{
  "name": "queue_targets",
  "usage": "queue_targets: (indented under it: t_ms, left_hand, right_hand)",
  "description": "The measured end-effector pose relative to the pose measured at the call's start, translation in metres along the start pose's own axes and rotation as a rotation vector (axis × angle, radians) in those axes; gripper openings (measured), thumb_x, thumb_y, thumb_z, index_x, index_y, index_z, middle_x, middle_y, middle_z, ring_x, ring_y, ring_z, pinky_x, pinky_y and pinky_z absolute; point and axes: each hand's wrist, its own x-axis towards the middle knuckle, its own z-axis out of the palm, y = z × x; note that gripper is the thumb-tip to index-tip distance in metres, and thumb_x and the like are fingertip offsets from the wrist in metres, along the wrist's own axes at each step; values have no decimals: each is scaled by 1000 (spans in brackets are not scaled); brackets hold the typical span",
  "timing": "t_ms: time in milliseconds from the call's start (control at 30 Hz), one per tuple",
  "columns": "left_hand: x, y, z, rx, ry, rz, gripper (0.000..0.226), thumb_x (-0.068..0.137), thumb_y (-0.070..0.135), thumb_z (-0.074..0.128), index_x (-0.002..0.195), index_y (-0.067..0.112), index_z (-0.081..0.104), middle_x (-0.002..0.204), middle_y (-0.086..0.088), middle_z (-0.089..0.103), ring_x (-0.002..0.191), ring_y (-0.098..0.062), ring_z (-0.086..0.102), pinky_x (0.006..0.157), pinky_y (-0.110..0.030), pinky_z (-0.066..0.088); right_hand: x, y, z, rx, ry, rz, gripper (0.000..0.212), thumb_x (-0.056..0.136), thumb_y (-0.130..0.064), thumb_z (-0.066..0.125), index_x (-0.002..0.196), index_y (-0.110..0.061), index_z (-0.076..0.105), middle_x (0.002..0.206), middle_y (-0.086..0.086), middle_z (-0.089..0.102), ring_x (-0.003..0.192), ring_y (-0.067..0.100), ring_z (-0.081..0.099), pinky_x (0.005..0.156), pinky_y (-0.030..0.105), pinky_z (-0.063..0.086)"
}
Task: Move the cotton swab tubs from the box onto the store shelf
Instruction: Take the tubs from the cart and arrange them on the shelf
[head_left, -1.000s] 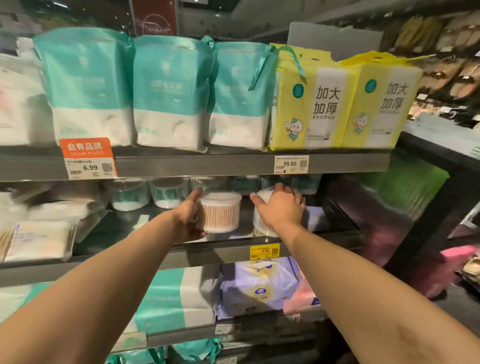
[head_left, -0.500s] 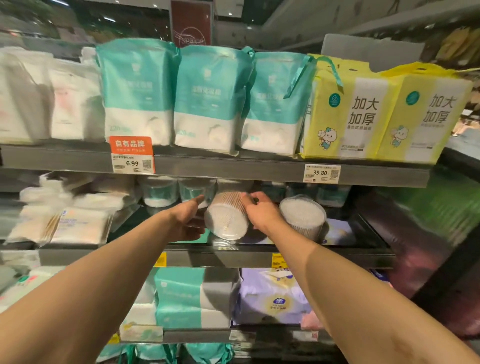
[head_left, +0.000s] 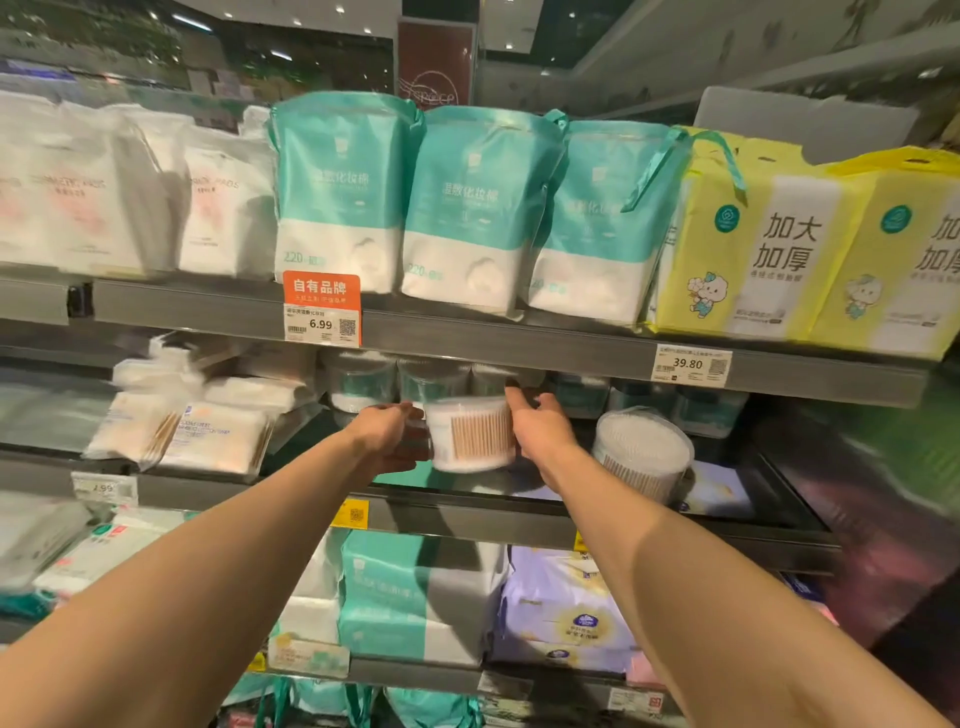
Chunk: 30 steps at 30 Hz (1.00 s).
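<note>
Gripping one cotton swab tub (head_left: 470, 434) between them, the left hand (head_left: 387, 431) curls round its left side and the right hand (head_left: 540, 431) round its right, fingertips reaching behind the rim. The tub stands upright low over the shelf (head_left: 467, 514); whether its base touches I cannot tell. Just right of the right hand a second tub (head_left: 641, 454) lies tilted on the same shelf, its top facing outward. Beyond the hands stands a row of clear tubs (head_left: 358, 379); left of the left hand lie flat cotton packs (head_left: 208, 436).
</note>
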Motion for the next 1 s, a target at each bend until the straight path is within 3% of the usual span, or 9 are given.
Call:
queue_targets:
  t_ms: [133,233,333,467,567,667,767,900,1000]
  left_hand:
    - [-1,-1,5,42,-44,0,42,109,35,36,110,6,67,92,-10,73,86,-27,70,81,-39,54]
    - [1,-4,4,123,11,7,40,108,35,42,105,5,69,100,-9,74,88,-25,69,74,-35,55]
    - [3,-11,1,127,-4,28,33,105,35,50,114,7,65,105,-12,74,93,-26,71,74,-35,56]
    - [1,-16,-3,111,-73,27,30,103,31,54,125,11,60,110,-12,71,93,-27,69,73,-36,55]
    - [-2,-17,-6,97,-92,44,28,104,24,53,126,9,60,109,-14,70,90,-27,67,70,-36,54]
    - [-9,-19,-13,89,-75,81,21,103,13,51,118,6,63,105,-17,67,90,-29,65,76,-37,54]
    - [-12,-23,-27,75,-40,123,20,103,8,49,113,6,66,104,-19,68,92,-29,64,83,-41,54]
    - [-13,-26,-44,26,-12,188,21,99,-1,52,109,4,70,113,-22,72,100,-35,70,100,-49,53]
    - [-20,-23,-56,-32,-19,246,26,99,-5,49,115,4,66,115,-21,71,95,-30,70,85,-41,59]
  right_hand:
    - [4,16,2,-184,63,-74,35,102,-48,50,122,-19,53,115,5,63,108,29,60,94,36,49]
    - [8,25,5,-145,60,-102,33,103,-45,50,121,-20,63,116,3,68,108,27,62,92,33,48]
    - [4,24,10,-29,1,-82,32,99,-43,58,125,-24,62,122,1,66,110,22,61,96,37,51]
    - [-4,22,15,-157,11,-58,48,96,-51,61,126,-16,48,117,4,58,105,25,57,76,31,44]
    - [-5,17,21,-174,93,3,57,93,-58,60,124,-14,45,122,10,57,108,31,61,58,32,55]
    - [-7,13,28,-86,49,31,43,96,-52,57,120,-17,49,119,10,60,104,30,63,74,41,63]
    - [-10,18,41,-47,53,-37,33,88,-48,62,110,-23,59,113,8,68,104,30,65,92,49,58]
    - [-7,22,60,59,72,-81,52,75,-51,66,120,-24,67,117,2,71,106,26,66,96,48,56]
    - [-30,5,71,148,179,-166,46,79,-44,76,116,-18,67,106,0,73,101,23,67,94,37,55]
